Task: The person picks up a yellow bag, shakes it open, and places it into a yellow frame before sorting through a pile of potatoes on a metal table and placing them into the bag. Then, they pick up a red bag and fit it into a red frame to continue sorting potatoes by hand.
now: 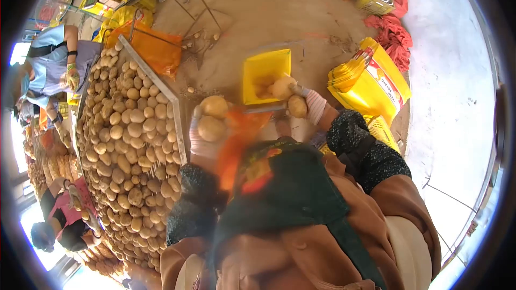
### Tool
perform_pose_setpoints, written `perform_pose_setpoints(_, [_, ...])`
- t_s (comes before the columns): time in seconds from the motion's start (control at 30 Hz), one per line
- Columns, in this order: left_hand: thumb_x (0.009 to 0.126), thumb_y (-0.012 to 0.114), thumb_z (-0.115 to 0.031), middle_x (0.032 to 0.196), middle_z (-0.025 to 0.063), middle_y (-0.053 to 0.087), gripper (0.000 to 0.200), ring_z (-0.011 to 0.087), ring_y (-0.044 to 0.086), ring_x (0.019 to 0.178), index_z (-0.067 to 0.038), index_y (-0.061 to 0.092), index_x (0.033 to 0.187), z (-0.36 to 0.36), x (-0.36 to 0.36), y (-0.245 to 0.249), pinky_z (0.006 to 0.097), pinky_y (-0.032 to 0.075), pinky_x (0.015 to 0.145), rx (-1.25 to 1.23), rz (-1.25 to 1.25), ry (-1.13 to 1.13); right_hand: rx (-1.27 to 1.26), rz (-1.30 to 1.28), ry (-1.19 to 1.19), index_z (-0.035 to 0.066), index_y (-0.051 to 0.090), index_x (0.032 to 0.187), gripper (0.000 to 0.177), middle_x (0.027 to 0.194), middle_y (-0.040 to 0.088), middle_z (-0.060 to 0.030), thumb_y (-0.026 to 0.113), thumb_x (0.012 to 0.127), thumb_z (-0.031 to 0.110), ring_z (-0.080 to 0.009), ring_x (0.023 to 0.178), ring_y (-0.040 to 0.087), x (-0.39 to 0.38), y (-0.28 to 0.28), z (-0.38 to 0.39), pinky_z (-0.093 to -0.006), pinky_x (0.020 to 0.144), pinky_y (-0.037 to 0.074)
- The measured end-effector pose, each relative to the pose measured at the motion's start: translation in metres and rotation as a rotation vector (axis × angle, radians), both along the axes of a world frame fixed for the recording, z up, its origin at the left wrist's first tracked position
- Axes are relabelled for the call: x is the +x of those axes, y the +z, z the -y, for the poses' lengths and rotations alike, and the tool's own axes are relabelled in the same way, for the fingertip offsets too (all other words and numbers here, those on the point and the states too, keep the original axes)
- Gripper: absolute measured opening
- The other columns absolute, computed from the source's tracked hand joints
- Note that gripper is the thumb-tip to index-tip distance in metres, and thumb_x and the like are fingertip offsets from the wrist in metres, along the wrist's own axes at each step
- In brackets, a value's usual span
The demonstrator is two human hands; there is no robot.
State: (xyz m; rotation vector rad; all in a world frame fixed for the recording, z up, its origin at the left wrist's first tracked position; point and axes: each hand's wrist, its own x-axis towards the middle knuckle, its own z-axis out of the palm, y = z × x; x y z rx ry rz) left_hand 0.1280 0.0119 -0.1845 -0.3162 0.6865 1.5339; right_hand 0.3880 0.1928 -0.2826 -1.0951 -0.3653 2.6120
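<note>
The left hand has its fingers wrapped around two round potatoes, one above the other. The right hand also holds two, a big pale potato and a smaller brown potato, squeezed close together. Both wrists have pale, soft-looking cloth on them.

Going from the left, a person in a light blue top and a person in a pink top are beside a big heap of potatoes. These are round and egg-shaped, tan and dusty. A hard, straight gray edge runs along the heap. Next to it lies a thin, wrinkly orange bag.

The left hand's potatoes are just beside the gray edge, near a blurry orange strip. The dark green apron has a red and yellow picture; its letters are too blurry to read.

The right hand's pale potato is over the side of a yellow square bin, with potatoes inside. The right sleeve is black with white specks. Farther right, shiny yellow bags lie in a stack, and the word "POTATO" shows on a red and white label. Crumpled red sacks lie behind them.
</note>
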Motion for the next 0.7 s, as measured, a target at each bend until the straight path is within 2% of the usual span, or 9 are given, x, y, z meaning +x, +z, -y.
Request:
perform_pose_setpoints(0.07, [0.092, 0.061, -0.047, 0.111, 0.0099, 0.066, 0.051, 0.0239, 0.064, 0.099, -0.008, 0.058, 0.125, -0.006, -0.012, -0.053, 0.0392, 0.056, 0.075, 0.131, -0.089, -0.183, 0.021, -0.022, -0.004, 0.003, 0.047, 0.132, 0.050, 0.116, 0.060, -0.0176, 0.065, 0.093, 0.027, -0.0297, 0.087, 0.065, 0.008, 0.007, 0.006, -0.0474, 0.080, 0.058])
perform_pose_setpoints(0.13, [0.094, 0.060, -0.046, 0.110, 0.0066, 0.066, 0.047, 0.0222, 0.064, 0.100, -0.012, 0.057, 0.126, -0.022, -0.001, -0.069, 0.0370, 0.056, 0.076, 0.102, -0.156, -0.226, 0.027, -0.049, -0.029, 0.003, 0.047, 0.132, 0.045, 0.117, 0.061, -0.0171, 0.062, 0.095, 0.023, -0.0294, 0.089, 0.065, 0.000, 0.010, 0.006, -0.0466, 0.081, 0.058])
perform_pose_setpoints(0.2, [0.094, 0.061, -0.035, 0.108, 0.0083, 0.066, 0.038, 0.0201, 0.064, 0.091, -0.009, 0.059, 0.122, -0.039, 0.009, -0.096, 0.0376, 0.057, 0.076, 0.212, 0.129, -0.213, -0.018, -0.027, -0.103, 0.003, 0.047, 0.132, 0.041, 0.117, 0.061, -0.0164, 0.058, 0.096, 0.019, -0.0292, 0.091, 0.066, -0.006, 0.010, 0.012, -0.0452, 0.079, 0.058])
perform_pose_setpoints(0.3, [0.094, 0.063, -0.030, 0.110, 0.0077, 0.066, 0.035, 0.0196, 0.064, 0.094, -0.009, 0.060, 0.121, -0.061, 0.010, -0.088, 0.0370, 0.056, 0.084, 0.059, 0.077, -0.272, 0.066, -0.005, -0.137, -0.001, 0.053, 0.129, 0.047, 0.108, 0.066, -0.0180, 0.063, 0.094, 0.029, -0.0277, 0.093, 0.068, -0.024, 0.034, 0.019, -0.0404, 0.081, 0.058])
perform_pose_setpoints(0.4, [0.093, 0.065, -0.038, 0.118, 0.0082, 0.065, 0.043, 0.0238, 0.063, 0.106, -0.010, 0.059, 0.124, -0.083, 0.037, -0.063, 0.0437, 0.054, 0.090, -0.031, -0.054, -0.406, 0.394, 0.436, -0.107, 0.004, 0.057, 0.126, 0.040, 0.109, 0.067, -0.0144, 0.062, 0.093, 0.025, -0.0260, 0.092, 0.068, -0.023, -0.007, 0.027, -0.0386, 0.079, 0.056])
perform_pose_setpoints(0.43, [0.093, 0.064, -0.040, 0.121, 0.0086, 0.064, 0.045, 0.0249, 0.062, 0.108, -0.011, 0.058, 0.126, -0.092, 0.041, -0.046, 0.0467, 0.054, 0.090, -0.025, 0.216, -0.400, 0.408, 0.427, -0.147, 0.005, 0.058, 0.124, 0.038, 0.107, 0.067, -0.0135, 0.062, 0.092, 0.025, -0.0256, 0.090, 0.068, -0.033, 0.001, 0.025, -0.0374, 0.077, 0.056])
perform_pose_setpoints(0.5, [0.092, 0.064, -0.044, 0.128, 0.0089, 0.060, 0.049, 0.0289, 0.060, 0.113, -0.014, 0.054, 0.130, -0.104, 0.045, -0.070, 0.0529, 0.054, 0.089, -0.159, 0.070, -0.431, 0.302, 0.310, -0.274, 0.006, 0.059, 0.124, 0.039, 0.106, 0.067, -0.0137, 0.064, 0.091, 0.027, -0.0273, 0.088, 0.068, -0.045, -0.007, 0.020, -0.0373, 0.075, 0.056])
perform_pose_setpoints(0.6, [0.092, 0.063, -0.047, 0.133, 0.0099, 0.056, 0.053, 0.0329, 0.057, 0.116, -0.017, 0.050, 0.134, -0.121, 0.051, -0.093, 0.0559, 0.053, 0.087, -0.299, -0.168, -0.412, 0.367, 0.562, -0.254, 0.006, 0.058, 0.125, 0.043, 0.107, 0.067, -0.0146, 0.066, 0.090, 0.030, -0.0294, 0.088, 0.068, -0.049, 0.006, 0.012, -0.0397, 0.074, 0.057])
perform_pose_setpoints(0.7, [0.094, 0.059, -0.047, 0.137, 0.0093, 0.053, 0.053, 0.0320, 0.052, 0.123, -0.016, 0.048, 0.136, -0.129, 0.025, -0.205, 0.0531, 0.050, 0.092, -0.118, -0.622, -0.526, 0.125, 0.551, -0.353, 0.007, 0.057, 0.125, 0.045, 0.107, 0.067, -0.0140, 0.068, 0.089, 0.031, -0.0295, 0.088, 0.068, -0.060, -0.031, -0.008, -0.0404, 0.072, 0.057])
